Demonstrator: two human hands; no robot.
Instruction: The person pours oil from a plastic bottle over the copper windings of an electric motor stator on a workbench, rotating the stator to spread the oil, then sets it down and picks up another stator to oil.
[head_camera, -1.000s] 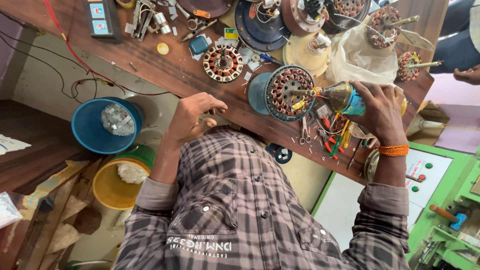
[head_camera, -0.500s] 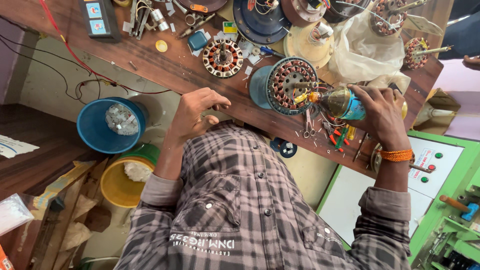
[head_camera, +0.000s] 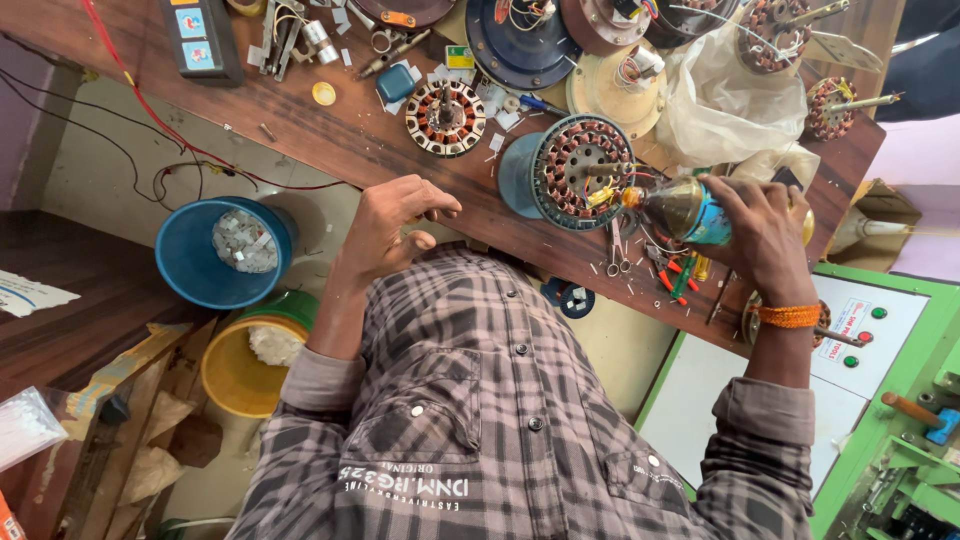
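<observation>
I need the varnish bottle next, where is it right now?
In the head view, the bottle is tilted in the right hand, its nozzle at the wound stator on the bench.

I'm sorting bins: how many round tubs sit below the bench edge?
2. A blue tub holding white scraps sits under the bench near the left hand; a yellow tub with white material sits just below it. Others may be hidden behind the body.

Bottle label (head_camera: 708, 222): blue band, bottle held sideways over bench | Black box (head_camera: 200, 38): two blue-white square stickers, bench top left | Panel label (head_camera: 848, 318): white, red print, green cabinet right | Small yellow-green packet (head_camera: 460, 57): beside stator
</observation>
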